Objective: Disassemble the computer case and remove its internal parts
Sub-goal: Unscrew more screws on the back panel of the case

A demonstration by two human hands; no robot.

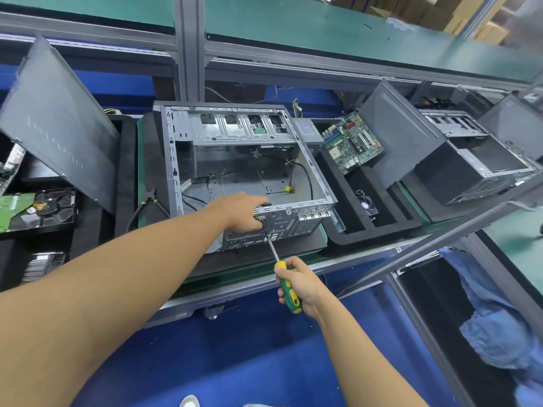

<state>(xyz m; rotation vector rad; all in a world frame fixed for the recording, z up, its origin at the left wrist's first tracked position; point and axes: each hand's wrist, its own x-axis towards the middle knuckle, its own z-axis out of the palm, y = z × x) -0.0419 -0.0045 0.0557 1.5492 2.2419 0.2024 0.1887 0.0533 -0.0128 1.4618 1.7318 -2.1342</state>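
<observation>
An open grey computer case [244,171] lies on its side on the bench, its inside bare except for loose black cables. My left hand [239,211] grips the near rear panel over the round fan grille, fingers curled over the edge. My right hand [296,284] holds a green and yellow screwdriver [289,289]. Its metal shaft points up and left, and the tip touches the rear panel just right of the grille.
Black-handled pliers [151,199] lie left of the case. A removed side panel [55,124] leans at the left above a fan and a hard drive [17,210]. A motherboard [351,142] and power supply sit in a black tray at the right, beside another case [470,160].
</observation>
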